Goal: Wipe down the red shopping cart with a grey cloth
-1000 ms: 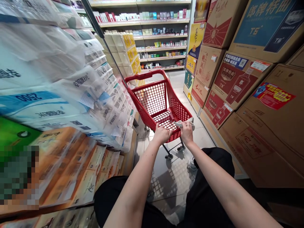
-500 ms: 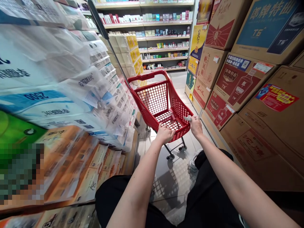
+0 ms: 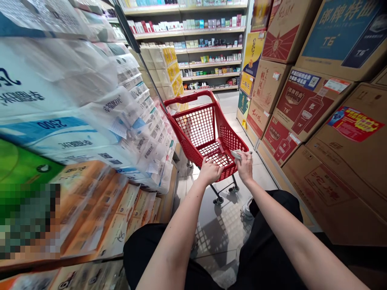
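Note:
A red wheeled shopping basket [image 3: 193,129] with lattice sides stands upright on the floor in front of me. Nothing shows inside it. My left hand [image 3: 211,171] is closed over its near rim, knuckles up. My right hand [image 3: 245,166], at the near right corner, pinches a crumpled whitish cloth [image 3: 236,154] against the rim or just above it; whether they touch I cannot tell. Up to the left from the basket runs a long dark pull handle [image 3: 148,70].
Plastic-wrapped tissue packs [image 3: 99,104] are piled close on the left, above orange-brown packs [image 3: 90,209]. Cardboard cartons [image 3: 317,104] line the right side. Shelves of small boxed goods [image 3: 211,32] stand at the back. Tiled floor [image 3: 208,233] runs between.
My right hand has shifted left along the rim, toward my left hand, and turned, so more of the cloth shows. The left hand keeps its hold on the basket.

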The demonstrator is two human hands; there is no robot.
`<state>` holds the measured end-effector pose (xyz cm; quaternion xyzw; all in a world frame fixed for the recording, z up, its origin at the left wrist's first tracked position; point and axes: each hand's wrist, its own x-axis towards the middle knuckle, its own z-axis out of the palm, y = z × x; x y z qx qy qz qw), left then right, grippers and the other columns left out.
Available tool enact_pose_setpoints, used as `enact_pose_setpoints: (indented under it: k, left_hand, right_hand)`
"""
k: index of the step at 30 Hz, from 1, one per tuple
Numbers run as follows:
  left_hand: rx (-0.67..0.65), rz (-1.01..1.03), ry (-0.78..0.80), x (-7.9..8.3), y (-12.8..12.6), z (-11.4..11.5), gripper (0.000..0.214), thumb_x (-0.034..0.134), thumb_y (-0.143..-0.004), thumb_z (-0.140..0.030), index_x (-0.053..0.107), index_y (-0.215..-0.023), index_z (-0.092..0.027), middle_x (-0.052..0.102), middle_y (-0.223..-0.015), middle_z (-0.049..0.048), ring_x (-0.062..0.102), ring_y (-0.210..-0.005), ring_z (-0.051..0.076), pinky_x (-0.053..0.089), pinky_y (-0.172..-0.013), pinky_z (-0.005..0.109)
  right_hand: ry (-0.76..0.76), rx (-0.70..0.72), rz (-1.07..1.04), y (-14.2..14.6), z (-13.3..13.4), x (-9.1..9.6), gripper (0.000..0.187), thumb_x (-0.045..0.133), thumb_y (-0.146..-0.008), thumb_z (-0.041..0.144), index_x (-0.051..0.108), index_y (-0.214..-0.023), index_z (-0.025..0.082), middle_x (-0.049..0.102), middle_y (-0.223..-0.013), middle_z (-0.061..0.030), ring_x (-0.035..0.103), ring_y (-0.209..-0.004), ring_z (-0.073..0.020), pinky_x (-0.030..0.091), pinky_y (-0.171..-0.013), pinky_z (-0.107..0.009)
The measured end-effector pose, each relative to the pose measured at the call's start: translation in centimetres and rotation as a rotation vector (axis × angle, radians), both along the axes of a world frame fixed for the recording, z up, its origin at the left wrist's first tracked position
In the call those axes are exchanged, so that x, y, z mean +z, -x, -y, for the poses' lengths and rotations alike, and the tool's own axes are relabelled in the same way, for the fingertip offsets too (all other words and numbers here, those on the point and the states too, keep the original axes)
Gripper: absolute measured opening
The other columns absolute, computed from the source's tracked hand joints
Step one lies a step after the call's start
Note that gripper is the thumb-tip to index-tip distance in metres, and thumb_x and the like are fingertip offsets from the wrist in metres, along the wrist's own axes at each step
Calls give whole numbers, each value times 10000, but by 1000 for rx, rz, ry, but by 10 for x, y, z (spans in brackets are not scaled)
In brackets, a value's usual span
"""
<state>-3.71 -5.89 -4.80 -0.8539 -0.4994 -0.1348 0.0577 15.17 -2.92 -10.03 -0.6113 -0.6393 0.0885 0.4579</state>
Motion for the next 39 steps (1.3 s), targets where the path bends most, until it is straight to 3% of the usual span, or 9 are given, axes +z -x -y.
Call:
enact_pose_setpoints:
  k: [2, 8, 13, 16, 19, 23, 30, 34, 39]
  left_hand:
    - [-4, 4, 6, 0, 0, 0, 527, 285, -933, -381, 675, -630, -200, 695, -763, 36, 526, -838, 184, 165, -1047, 472]
    - [26, 15, 14, -2, -8, -2, 508, 297, -929, -381, 682, -649, -202, 697, -787, 45, 530, -861, 193, 142, -1051, 492]
    - [38, 22, 11, -1, -12, 1, 510, 294, -929, -389, 692, -668, -207, 698, -789, 53, 535, -881, 199, 125, -1049, 512]
    - [53, 20, 7, -1, -13, 4, 508, 295, -930, -383, 695, -670, -209, 698, -783, 57, 533, -900, 204, 123, -1044, 524]
    - [43, 20, 2, 0, -14, 5, 502, 302, -929, -375, 695, -665, -211, 698, -788, 54, 531, -892, 204, 116, -1042, 532]
    - [32, 14, 25, -1, -17, 4, 487, 308, -928, -357, 692, -661, -221, 698, -793, 38, 526, -882, 195, 145, -1041, 502]
    - [21, 47, 28, -5, -26, -1, 498, 308, -926, -389, 699, -671, -218, 690, -789, 50, 521, -883, 202, 153, -1022, 508]
    - [42, 45, 15, -8, -30, -4, 497, 310, -925, -393, 699, -680, -205, 693, -800, 61, 520, -916, 218, 169, -1008, 511]
    - [52, 34, 3, -9, -29, -5, 501, 304, -928, -391, 698, -684, -200, 694, -806, 65, 523, -910, 219, 181, -1000, 510]
  right_hand:
    - [32, -75, -25, -18, -18, -1, 402, 498, -815, 386, 608, -1157, 204, 370, -1333, -136, 340, -1222, -309, 279, -1020, -496]
    - [84, 99, -187, -40, -47, -10, 493, 390, -857, 372, 523, -1288, 174, 521, -1285, -118, 407, -1240, -248, 328, -1026, -403]
    - [45, -63, -219, 0, -5, -20, 606, 318, -907, 438, 310, -1428, 129, 362, -1432, -164, 326, -1324, -257, 310, -1042, -431]
    - [55, -38, -247, 34, 28, -25, 625, 309, -918, 454, 226, -1459, 152, 279, -1476, -159, 272, -1356, -255, 343, -1019, -431]
    - [45, -37, -308, 55, 40, -24, 637, 326, -917, 444, 218, -1458, 126, 277, -1473, -178, 209, -1380, -254, 314, -1039, -450]
    - [46, -138, -372, 51, 18, -17, 594, 332, -903, 385, 299, -1426, 106, 336, -1436, -197, 235, -1366, -273, 301, -1036, -485]
    - [65, -220, -299, 7, -29, -11, 545, 305, -857, 319, 439, -1349, 126, 512, -1295, -169, 447, -1226, -261, 377, -974, -429]
    - [44, -154, -324, 17, -3, -25, 564, 302, -879, 342, 370, -1393, 118, 507, -1310, -170, 451, -1232, -245, 396, -959, -412]
    - [96, 59, -331, 62, 64, -70, 491, 344, -862, 293, 483, -1317, 169, 477, -1355, -130, 409, -1275, -222, 377, -996, -393]
